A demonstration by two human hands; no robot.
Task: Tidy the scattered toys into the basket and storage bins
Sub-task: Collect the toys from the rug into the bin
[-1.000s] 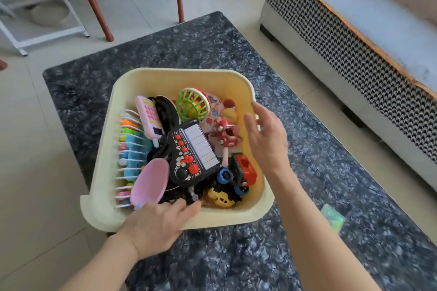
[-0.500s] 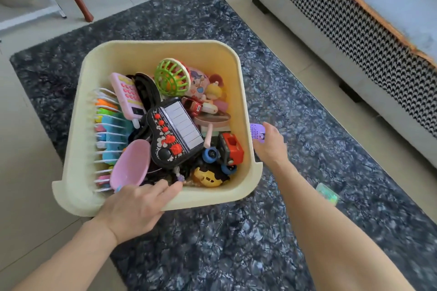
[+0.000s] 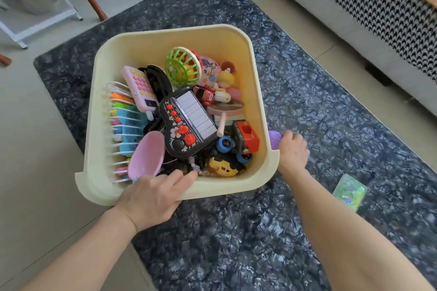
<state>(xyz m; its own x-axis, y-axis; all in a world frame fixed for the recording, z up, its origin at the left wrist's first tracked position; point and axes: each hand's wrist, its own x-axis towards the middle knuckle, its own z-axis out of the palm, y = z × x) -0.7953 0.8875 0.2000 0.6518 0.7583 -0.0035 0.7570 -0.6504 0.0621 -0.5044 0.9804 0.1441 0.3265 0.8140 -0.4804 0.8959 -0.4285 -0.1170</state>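
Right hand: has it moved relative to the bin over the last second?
Yes. The right hand went from above the toys inside the bin to outside its right wall, low on the rug, closed on a purple toy.

Access into the bin [image 3: 220,38] from above is obstructed by piled toys [image 3: 189,120] — open rug [image 3: 331,106] is left clear toward the sofa [image 3: 369,19].

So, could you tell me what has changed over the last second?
The right hand left its spot above the bin, dropped outside the right wall to the rug and closed on a purple toy. The left hand stayed gripping the near rim; the toys inside and the green packet did not shift.
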